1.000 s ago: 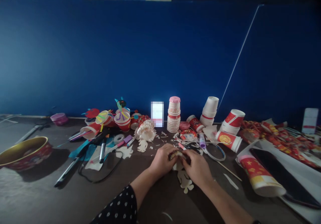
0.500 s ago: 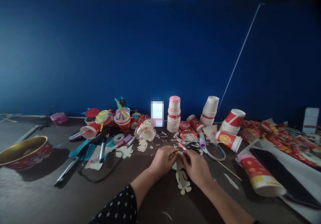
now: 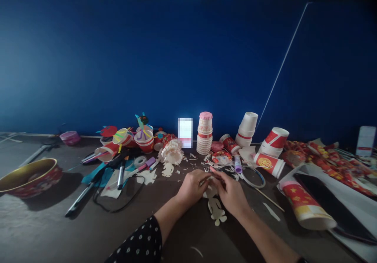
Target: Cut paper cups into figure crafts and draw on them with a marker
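Observation:
My left hand and my right hand meet at the middle of the dark table, fingers pinched together on a small paper piece held between them. A cream paper cut-out figure hangs or lies just below the hands, touching the table. What exactly the fingertips pinch is too small to make out. My left sleeve is dark with white dots.
Stacks of paper cups, tipped red cups, decorated cups, pens, a tape roll, a black cable, paper scraps and a glue stick lie beyond the hands. A gold-and-red bowl sits left. Blue wall behind.
Both hands stayed together over the same spot; the fingers shifted slightly and the cut-out figure below them moved a little. The brownish piece seen earlier between the fingers is less visible.

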The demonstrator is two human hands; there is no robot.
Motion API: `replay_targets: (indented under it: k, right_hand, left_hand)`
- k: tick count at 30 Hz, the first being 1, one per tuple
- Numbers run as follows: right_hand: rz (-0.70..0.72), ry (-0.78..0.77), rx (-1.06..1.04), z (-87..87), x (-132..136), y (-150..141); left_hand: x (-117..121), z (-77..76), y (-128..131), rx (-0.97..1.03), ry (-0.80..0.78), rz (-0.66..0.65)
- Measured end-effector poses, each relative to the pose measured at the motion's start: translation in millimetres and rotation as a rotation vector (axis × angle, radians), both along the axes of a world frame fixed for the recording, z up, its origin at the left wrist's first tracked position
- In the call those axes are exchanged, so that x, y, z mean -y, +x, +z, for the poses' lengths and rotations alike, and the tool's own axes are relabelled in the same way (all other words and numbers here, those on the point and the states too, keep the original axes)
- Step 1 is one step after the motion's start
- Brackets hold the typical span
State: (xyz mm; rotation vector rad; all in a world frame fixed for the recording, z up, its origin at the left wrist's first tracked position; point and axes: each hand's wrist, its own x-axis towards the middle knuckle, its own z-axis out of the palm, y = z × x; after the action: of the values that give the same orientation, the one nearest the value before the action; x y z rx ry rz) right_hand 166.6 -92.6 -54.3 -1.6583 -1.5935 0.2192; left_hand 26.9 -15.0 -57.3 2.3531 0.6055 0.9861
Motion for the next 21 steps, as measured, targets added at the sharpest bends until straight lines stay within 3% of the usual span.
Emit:
replay_targets:
  k: [5,12,21]
  right_hand:
    - [-0.067,-0.018,-0.148,-3.1,-1,4]
    - [-0.068,-0.078,-0.039,-1.3,2,-5]
    - [-0.222,0.003,-0.101,-9.9,-6,14]
  left_hand:
    - [-4,-1.6,-1,0.024,-0.019,0.110]
    - [0,0.6,-1,0.071,-0.066,0.100]
    - [-2,-6.8,3,0.199,-0.414,0.205]
